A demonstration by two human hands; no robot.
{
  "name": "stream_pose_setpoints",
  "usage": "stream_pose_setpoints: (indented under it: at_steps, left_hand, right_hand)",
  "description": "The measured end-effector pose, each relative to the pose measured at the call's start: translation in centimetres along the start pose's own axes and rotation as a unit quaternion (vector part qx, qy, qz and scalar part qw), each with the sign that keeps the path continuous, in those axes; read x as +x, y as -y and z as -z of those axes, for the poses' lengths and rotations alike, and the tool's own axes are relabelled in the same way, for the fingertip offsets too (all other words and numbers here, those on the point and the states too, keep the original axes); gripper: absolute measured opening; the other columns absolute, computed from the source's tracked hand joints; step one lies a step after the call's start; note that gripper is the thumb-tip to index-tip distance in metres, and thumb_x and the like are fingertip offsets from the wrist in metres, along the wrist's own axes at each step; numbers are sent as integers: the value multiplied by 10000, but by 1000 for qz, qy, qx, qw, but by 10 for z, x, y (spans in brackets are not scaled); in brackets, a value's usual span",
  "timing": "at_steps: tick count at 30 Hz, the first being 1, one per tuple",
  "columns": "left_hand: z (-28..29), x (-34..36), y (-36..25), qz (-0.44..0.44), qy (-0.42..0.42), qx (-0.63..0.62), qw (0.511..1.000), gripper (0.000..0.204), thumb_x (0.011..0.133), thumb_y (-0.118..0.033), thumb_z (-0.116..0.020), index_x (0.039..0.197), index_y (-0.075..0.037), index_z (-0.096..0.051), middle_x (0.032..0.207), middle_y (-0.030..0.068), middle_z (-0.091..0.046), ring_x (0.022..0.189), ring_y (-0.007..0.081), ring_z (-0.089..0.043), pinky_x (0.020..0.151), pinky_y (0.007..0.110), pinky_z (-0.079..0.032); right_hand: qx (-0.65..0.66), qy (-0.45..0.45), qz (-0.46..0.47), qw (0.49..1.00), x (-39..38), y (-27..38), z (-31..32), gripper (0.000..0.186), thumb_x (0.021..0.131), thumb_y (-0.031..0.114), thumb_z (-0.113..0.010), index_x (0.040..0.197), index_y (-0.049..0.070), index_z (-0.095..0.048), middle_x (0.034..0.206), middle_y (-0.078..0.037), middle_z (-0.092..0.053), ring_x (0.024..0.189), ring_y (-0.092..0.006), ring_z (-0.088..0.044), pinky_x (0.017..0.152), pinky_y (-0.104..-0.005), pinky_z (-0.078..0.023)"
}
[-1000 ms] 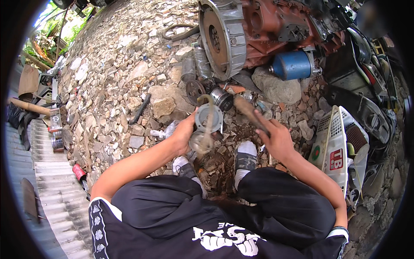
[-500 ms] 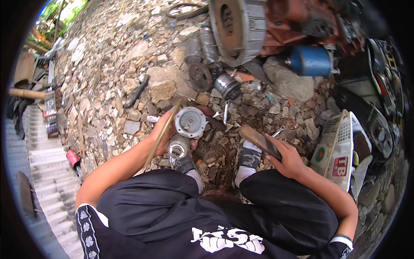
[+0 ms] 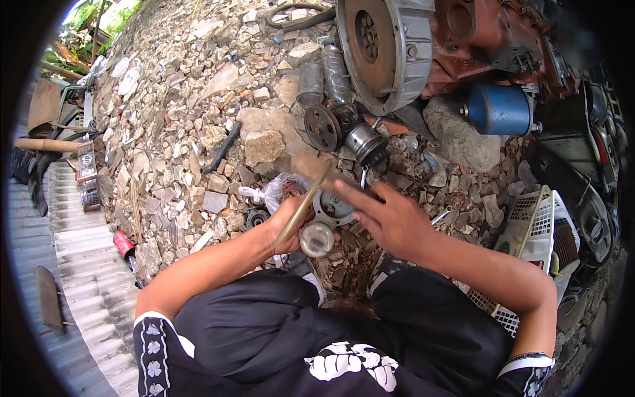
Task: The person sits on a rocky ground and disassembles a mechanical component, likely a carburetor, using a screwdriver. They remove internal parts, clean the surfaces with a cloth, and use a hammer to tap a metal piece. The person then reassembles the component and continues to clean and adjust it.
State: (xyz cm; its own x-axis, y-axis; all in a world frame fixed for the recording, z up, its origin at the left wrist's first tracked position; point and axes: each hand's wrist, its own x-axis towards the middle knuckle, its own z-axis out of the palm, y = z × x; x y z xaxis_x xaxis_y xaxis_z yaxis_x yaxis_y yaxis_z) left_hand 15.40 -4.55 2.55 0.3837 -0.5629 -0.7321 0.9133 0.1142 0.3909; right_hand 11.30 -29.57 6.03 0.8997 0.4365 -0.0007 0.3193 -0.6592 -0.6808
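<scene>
The left hand [image 3: 288,221] has its fingers closed around the side of a metal housing [image 3: 329,205], and the right hand [image 3: 397,218] grasps a wooden tool [image 3: 307,167], whose far end is blurred. The housing is held up between the two hands, in front of the knees. It is dull grey, with a round, flanged face, partly covered by the right fingers and by the tool. On its near side there is a round, clear bowl [image 3: 317,239], which looks cloudy and whitish. A thin, curved, tan strip [image 3: 301,213], similar to a hose, crosses in front of the left hand; I cannot tell if it is joined to the housing. Nor can I tell whether the tool touches the metal.

Just beyond the hands, a plastic bag [image 3: 271,192] lies on the stony ground, near a dark ring-shaped part [image 3: 256,217]. Farther out are a grooved pulley [image 3: 322,128], a blue canister [image 3: 501,109] and a reddish-brown engine block [image 3: 456,53].
</scene>
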Motion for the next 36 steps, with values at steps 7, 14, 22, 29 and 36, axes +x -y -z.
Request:
stream_pose_setpoints:
  at_steps: [7,14,22,29,36]
  left_hand:
    - [10,-6,15,-14,40,3,999,615,1040,-518,-513,1427,-41,-527,1251,174,-682,1063,273,-724,908,440,-644]
    - [-9,-77,11,-133,-57,121,982,538,1040,-382,-510,1412,5,-538,1293,204,-652,1096,327,-707,907,492,-632]
    - [-62,-138,-31,-150,-25,55,987,444,1117,-320,-363,1503,-118,-442,1291,201,-645,1088,311,-710,820,475,-652]
    - [-71,-119,47,-314,-96,46,943,515,1106,-338,-350,1501,-18,-432,1253,223,-641,975,319,-733,716,433,-680]
    - [-71,-72,165,-332,-186,-229,896,436,1114,-214,-373,1501,-30,-455,1319,117,-651,1126,232,-690,994,384,-573]
  right_hand:
    - [-33,-14,45,998,-2,-3,1,619,1010,265,-656,1580,379,-443,928,-151,-539,684,-350,-625,626,-464,-557]
    - [-70,13,128,989,-31,47,17,652,977,304,-694,1575,391,-448,843,-109,-527,579,-325,-599,544,-456,-544]
    - [-74,-96,84,989,-49,81,76,699,996,302,-652,1625,312,-346,879,-184,-629,685,-375,-673,590,-491,-560]
    - [-125,6,124,984,-94,93,67,620,965,231,-688,1554,237,-492,894,-106,-553,628,-327,-619,541,-453,-531]
    - [-175,116,183,961,-105,55,17,643,967,316,-693,1564,374,-459,901,-94,-570,580,-306,-642,520,-452,-555]
